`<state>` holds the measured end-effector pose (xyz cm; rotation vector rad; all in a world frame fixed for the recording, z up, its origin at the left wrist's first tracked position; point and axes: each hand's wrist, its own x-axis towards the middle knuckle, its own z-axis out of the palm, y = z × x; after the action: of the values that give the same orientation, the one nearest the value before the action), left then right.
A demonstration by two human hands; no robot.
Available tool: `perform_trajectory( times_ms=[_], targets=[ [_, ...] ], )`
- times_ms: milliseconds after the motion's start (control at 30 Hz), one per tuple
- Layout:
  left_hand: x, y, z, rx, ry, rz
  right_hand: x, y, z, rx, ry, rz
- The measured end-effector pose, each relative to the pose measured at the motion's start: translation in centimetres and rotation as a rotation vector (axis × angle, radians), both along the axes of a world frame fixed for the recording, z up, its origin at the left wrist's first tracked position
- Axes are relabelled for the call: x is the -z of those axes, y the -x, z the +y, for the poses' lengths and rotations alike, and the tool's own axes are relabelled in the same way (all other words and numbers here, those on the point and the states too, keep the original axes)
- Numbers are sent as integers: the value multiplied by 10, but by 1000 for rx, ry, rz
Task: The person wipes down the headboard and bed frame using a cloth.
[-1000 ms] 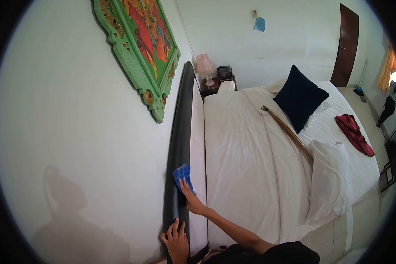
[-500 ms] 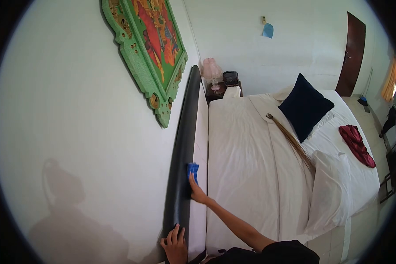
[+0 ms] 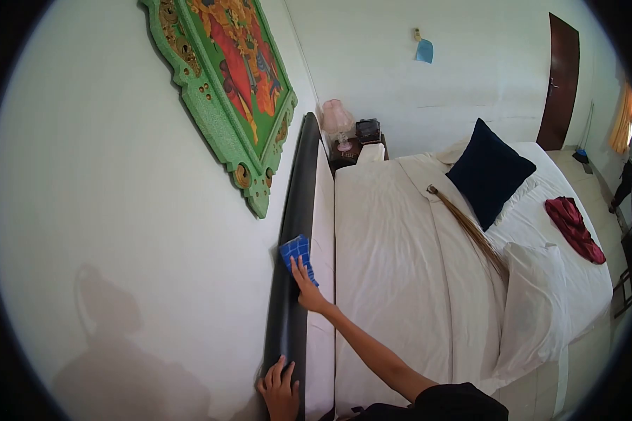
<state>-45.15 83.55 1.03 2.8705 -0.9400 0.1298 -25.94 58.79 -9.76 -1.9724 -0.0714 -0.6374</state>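
Observation:
A black padded headboard point(image 3: 295, 196) runs along the wall at the head of the bed. My right hand point(image 3: 306, 286) presses a blue checked cloth point(image 3: 296, 248) against its top, the fingers lying over the cloth. The cloth spreads across the width of the black top. Lower down, my left hand point(image 3: 279, 387) rests on the headboard with its fingers apart and nothing in it.
A green-framed painting point(image 3: 225, 119) hangs on the wall above the headboard. On the white-sheeted bed point(image 3: 386, 259) lie a stick broom point(image 3: 470, 231), a dark blue pillow point(image 3: 490, 172), a white pillow point(image 3: 534, 309) and a dark red cloth point(image 3: 574, 228). A pink lamp point(image 3: 337, 119) stands beyond.
My right hand has moved the blue cloth from the headboard's bed-side edge up onto its black top, a little farther along. My left hand stays on the headboard. The view has shifted slightly.

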Motion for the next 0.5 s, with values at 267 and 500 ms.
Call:
perform_trajectory(
  times_ms=[267, 500],
  targets=[
    [-16, -78, -63, 70, 140, 60, 64, 3, -1, -80, -276, 132],
    [8, -190, -126, 226, 269, 15, 38, 55, 29, -33, -101, 19]
  ],
)
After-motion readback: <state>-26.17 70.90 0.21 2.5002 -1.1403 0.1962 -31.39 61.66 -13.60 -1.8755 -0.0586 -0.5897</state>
